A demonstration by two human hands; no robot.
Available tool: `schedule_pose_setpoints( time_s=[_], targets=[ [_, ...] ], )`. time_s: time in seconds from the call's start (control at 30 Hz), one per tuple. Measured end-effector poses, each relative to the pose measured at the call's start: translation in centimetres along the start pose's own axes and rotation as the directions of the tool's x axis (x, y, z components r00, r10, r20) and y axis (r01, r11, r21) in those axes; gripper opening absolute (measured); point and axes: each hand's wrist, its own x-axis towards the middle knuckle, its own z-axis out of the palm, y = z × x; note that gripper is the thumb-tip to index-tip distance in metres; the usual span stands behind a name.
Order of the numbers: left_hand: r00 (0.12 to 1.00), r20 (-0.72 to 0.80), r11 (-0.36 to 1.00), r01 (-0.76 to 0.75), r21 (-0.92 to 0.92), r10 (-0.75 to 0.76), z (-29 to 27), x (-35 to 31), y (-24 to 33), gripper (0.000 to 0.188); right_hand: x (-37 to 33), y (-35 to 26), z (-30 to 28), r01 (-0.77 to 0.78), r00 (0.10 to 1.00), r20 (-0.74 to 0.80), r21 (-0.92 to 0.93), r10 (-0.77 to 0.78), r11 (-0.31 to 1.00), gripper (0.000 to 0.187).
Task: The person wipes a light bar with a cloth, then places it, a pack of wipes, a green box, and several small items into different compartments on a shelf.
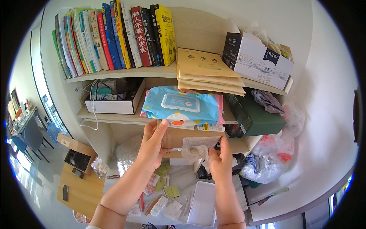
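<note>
My left hand (152,144) grips the left end of a brown cardboard box (173,136), its thumb pointing up along the front. At the box's right end, my right hand (220,158) is closed around the corner. A crumpled, whitish clear plastic or tissue piece (195,152) hangs beside the right fingers; whether they pinch it too I cannot tell. Directly above the box lies a blue pack of wet wipes (181,104) with a flip lid; what bears its weight is hidden.
Books (114,38) line the top shelf, beside yellow paper folders (206,66) and a white carton (263,61). Below are an open box with cables (114,105), a dark green box (259,114) and plastic bags (268,164). Papers and a white tray (202,204) lie on the desk.
</note>
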Motion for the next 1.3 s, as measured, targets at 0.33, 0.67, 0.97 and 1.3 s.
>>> schedule_pose_setpoints(
  time_s=[0.33,0.67,0.97,1.3],
  targets=[
    [0.913,0.184,0.924,0.378,-0.052,-0.363,-4.0,-3.1,1.7,0.071,-5.7,-1.1,-0.4,-0.095,0.991,0.089,-0.005,0.095,0.995,0.057],
    [0.976,0.198,0.973,0.130,-0.190,-0.091,-10.0,-6.8,-10.4,0.075,-16.2,2.2,1.2,-0.113,0.991,-0.053,0.189,0.125,0.975,0.047],
    [0.869,0.247,0.864,0.475,-0.169,-0.429,-16.8,-15.8,-27.1,0.065,-31.6,10.5,-0.1,-0.586,0.778,-0.118,0.218,0.617,0.781,0.049],
    [0.813,0.189,0.745,0.580,-0.330,-0.550,-21.4,-16.4,-31.0,0.064,-36.9,15.8,1.1,-0.705,0.709,0.053,0.042,0.703,0.708,0.052]
  ],
)
